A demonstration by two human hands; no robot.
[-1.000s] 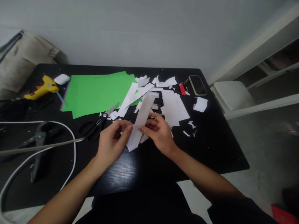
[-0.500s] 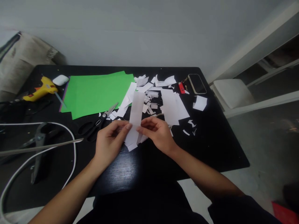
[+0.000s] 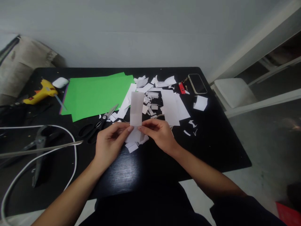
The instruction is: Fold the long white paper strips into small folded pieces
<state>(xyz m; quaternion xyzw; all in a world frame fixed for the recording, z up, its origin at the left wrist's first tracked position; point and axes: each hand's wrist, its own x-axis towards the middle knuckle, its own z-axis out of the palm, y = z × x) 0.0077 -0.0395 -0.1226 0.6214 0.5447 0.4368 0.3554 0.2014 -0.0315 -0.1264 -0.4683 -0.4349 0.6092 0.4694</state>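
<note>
Between my two hands a white paper strip [image 3: 136, 108] stands upright, with a crease across it at finger height. My left hand [image 3: 111, 142] pinches its left edge between thumb and fingers. On the right edge, my right hand [image 3: 160, 135] grips it the same way. Small white paper scraps [image 3: 132, 147] lie on the table below the strip. Black-handled scissors [image 3: 98, 125] rest partly open beside my left hand. Wider white paper pieces [image 3: 170, 108] lie beyond my right hand.
Green sheets [image 3: 94, 95] cover the table's back left, near a yellow glue gun [image 3: 43, 94] and a white case [image 3: 60, 82]. A white cable [image 3: 75, 157] loops at the left. A red lighter [image 3: 182, 88] and a phone [image 3: 197, 83] lie at the back right.
The strip's lower part below my fingers looks shorter and more folded than before, and its upper part stands straighter. Both hands keep nearly the same place and grip.
</note>
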